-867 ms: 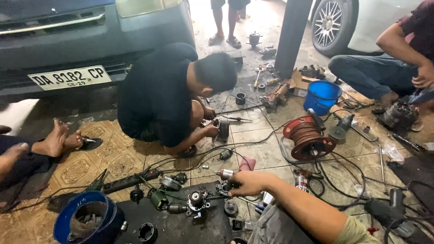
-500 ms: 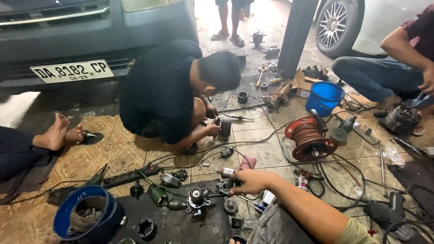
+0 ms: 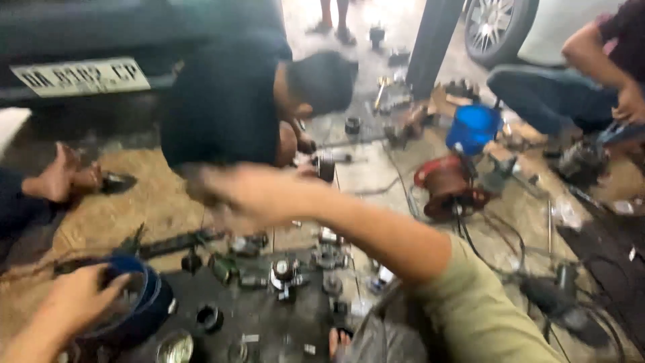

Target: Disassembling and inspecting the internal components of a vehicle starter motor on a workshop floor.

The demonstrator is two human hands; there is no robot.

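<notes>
Reaching across the middle of the scene, the right hand [image 3: 245,195] is smeared by motion blur, its forearm running back to an olive-green sleeve [image 3: 470,309] at the near right. Whether its fingers are spread or curled around something cannot be told from the blur. It hangs above the dark mat [image 3: 269,316], with the scattered metal parts [image 3: 285,272] lying just nearer than the hand and slightly to its right, not touched by it.

The left hand [image 3: 84,299] sits at the near left, its fingers curled over the rim of a blue bucket [image 3: 144,302], gripping the edge on the left side. The bucket stands on the left end of the mat, well to the left of the metal parts and nearer than the right hand.

Beyond the right hand a person in a black shirt [image 3: 222,107] crouches with head bent over a small dark part [image 3: 326,168] on the tiled floor. Farther right stand a red cable reel [image 3: 447,185] and a second blue bucket [image 3: 474,128], with another person's jeans-clad legs [image 3: 537,97] at the far right. A bare foot [image 3: 64,175] rests at the left, and a car's number plate [image 3: 80,75] shows at the far left.
</notes>
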